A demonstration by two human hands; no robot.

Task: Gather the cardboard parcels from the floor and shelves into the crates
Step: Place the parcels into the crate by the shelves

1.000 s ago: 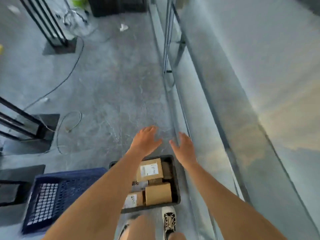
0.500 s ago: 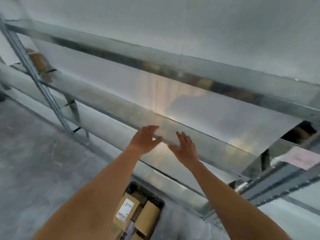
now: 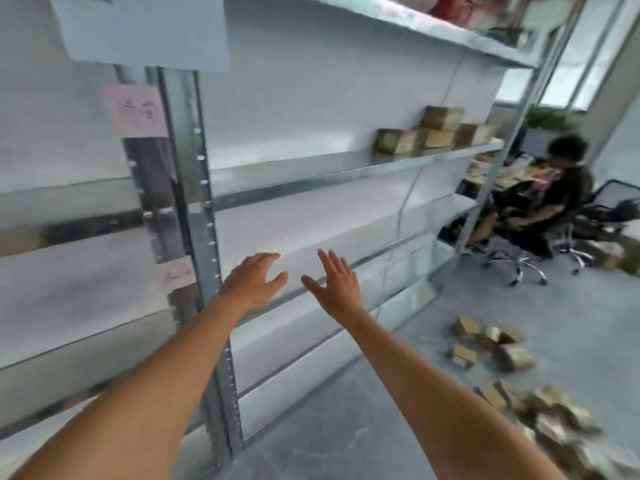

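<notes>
reaching forward at mid-frame, both bare arms extend toward a metal shelving unit point(image 3: 311, 174). left hand point(image 3: 254, 280): fingers loosely spread, thumb out to the right, holding nothing, raised in front of the shelf fronts. right hand point(image 3: 336, 284): fingers straight and fanned upward, thumb out to the left, holding nothing, just beside the left hand with a gap between the two. cardboard parcels, lot one point(image 3: 433, 131): several small brown boxes on a shelf board at far right, one stacked on top of the others, well apart from both hands. cardboard parcels, lot two point(image 3: 491, 342): a loose cluster on the grey floor point(image 3: 346, 427) at right, near the foot of the shelving. cardboard parcels, lot three point(image 3: 554, 420): a larger scattered heap on the floor at near right, blurred, count not readable. shelving details: perforated upright post point(image 3: 204, 216) left of the hands; pink paper label point(image 3: 136, 110) fixed beside the post, text unreadable; smaller pink label point(image 3: 175, 273) lower down; white sheet point(image 3: 145, 27) hanging at top left; red item point(image 3: 457, 6) on the top shelf, blurred. background, far right: a seated person point(image 3: 550, 202) in dark clothing on a wheeled office chair point(image 3: 533, 261); green plant point(image 3: 550, 121) behind; windows beyond.
</notes>
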